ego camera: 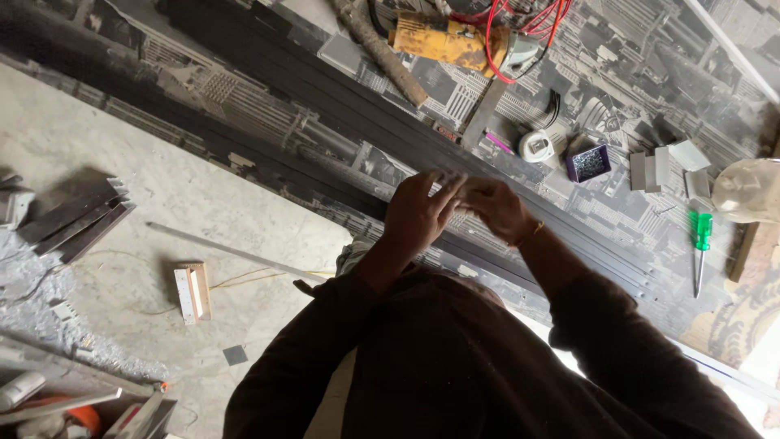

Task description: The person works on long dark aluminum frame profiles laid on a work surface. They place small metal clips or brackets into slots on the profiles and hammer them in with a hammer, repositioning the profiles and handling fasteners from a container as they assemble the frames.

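My left hand (418, 213) and my right hand (496, 207) are brought together above a bundle of long dark metal strips (325, 106) that lies across a table covered with a printed city pattern. The fingers of both hands meet around something small and pale near the fingertips; what it is cannot be made out. Dark sleeves cover both arms, and a thin bracelet shows at my right wrist.
A yellow power tool (447, 39) with red wires lies at the back. A white tape measure (536, 146), a small purple box (588, 162), grey metal pieces (658, 167) and a green-handled screwdriver (700, 244) lie to the right. Metal offcuts (73, 219) and a small wooden block (193, 291) lie on the concrete floor at left.
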Action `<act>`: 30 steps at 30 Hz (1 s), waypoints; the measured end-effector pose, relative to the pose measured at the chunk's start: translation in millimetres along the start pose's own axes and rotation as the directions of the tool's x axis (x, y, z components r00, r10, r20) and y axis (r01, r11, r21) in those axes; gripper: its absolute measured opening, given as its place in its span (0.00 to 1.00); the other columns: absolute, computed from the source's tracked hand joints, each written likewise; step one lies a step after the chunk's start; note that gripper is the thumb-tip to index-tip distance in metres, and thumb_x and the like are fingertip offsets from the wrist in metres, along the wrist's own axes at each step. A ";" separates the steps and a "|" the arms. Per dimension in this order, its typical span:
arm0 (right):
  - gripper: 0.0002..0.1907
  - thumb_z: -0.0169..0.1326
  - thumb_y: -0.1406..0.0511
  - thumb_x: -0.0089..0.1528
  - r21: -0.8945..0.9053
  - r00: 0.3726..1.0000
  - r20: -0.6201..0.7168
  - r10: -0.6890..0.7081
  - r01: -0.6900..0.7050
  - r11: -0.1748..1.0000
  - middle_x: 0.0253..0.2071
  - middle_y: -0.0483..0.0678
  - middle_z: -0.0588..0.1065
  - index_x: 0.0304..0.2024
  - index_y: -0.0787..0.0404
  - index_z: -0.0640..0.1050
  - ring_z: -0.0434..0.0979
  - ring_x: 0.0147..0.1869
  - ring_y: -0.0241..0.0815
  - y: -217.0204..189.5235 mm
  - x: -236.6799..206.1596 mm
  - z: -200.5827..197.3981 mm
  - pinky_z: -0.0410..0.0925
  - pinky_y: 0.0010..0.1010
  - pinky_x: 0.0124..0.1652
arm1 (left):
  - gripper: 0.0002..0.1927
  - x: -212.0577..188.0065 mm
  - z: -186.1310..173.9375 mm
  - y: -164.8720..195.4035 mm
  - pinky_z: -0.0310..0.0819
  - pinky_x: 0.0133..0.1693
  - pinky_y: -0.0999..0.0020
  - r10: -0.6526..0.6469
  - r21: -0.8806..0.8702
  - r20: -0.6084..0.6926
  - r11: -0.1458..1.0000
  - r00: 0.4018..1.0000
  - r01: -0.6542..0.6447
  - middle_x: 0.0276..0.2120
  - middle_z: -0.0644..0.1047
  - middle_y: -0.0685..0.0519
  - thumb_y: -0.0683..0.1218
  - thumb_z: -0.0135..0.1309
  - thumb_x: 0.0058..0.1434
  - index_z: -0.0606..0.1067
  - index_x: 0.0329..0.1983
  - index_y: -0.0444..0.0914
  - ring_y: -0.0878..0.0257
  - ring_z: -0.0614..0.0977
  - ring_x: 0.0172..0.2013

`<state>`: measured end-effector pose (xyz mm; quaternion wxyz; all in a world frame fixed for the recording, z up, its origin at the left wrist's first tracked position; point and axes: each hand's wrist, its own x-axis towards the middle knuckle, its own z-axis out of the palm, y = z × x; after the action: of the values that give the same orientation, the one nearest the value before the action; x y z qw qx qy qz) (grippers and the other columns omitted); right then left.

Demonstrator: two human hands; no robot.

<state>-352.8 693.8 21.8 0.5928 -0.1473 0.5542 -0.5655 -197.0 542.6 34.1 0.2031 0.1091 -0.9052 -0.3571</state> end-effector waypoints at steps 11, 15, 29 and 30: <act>0.18 0.64 0.55 0.59 -0.999 0.705 0.009 -0.709 -0.028 -0.040 0.51 0.53 0.83 0.48 0.58 0.83 0.79 0.56 0.55 -24.8 64.6 -106.1 0.66 0.43 0.58 | 0.25 -21.3 32.7 3.2 0.60 0.64 0.41 -0.175 0.432 -0.019 0.887 0.984 0.165 0.55 0.74 0.47 0.54 0.66 0.57 0.76 0.56 0.41 0.48 0.75 0.58; 0.14 0.62 0.59 0.60 -0.998 0.699 0.007 -0.715 -0.040 -0.049 0.48 0.51 0.82 0.44 0.59 0.83 0.81 0.50 0.49 -15.8 33.4 -108.4 0.73 0.40 0.51 | 0.18 -14.7 44.3 -4.2 0.60 0.63 0.42 -0.126 0.427 0.026 0.898 0.992 0.103 0.53 0.76 0.49 0.51 0.65 0.58 0.80 0.50 0.42 0.50 0.74 0.57; 0.14 0.60 0.58 0.64 -0.874 0.776 -0.399 -0.488 -0.160 0.460 0.41 0.45 0.81 0.51 0.53 0.82 0.84 0.39 0.43 83.3 -165.8 -90.8 0.76 0.37 0.38 | 0.07 22.3 65.1 -34.0 0.77 0.38 0.50 0.054 0.441 0.353 0.871 0.934 -0.216 0.28 0.80 0.47 0.44 0.59 0.59 0.80 0.39 0.37 0.49 0.81 0.34; 0.15 0.60 0.58 0.64 -0.858 0.760 -0.413 -0.502 -0.140 0.494 0.41 0.44 0.81 0.52 0.53 0.82 0.84 0.40 0.42 86.5 -166.4 -91.7 0.76 0.38 0.39 | 0.11 24.9 64.2 -33.3 0.77 0.35 0.50 0.092 0.422 0.324 0.877 0.942 -0.231 0.29 0.80 0.45 0.44 0.60 0.57 0.80 0.42 0.35 0.48 0.82 0.33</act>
<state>-342.2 901.4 2.7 0.1563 -0.2858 0.8980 -0.2959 -246.1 548.7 -24.2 0.0645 0.0226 -0.9892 -0.1295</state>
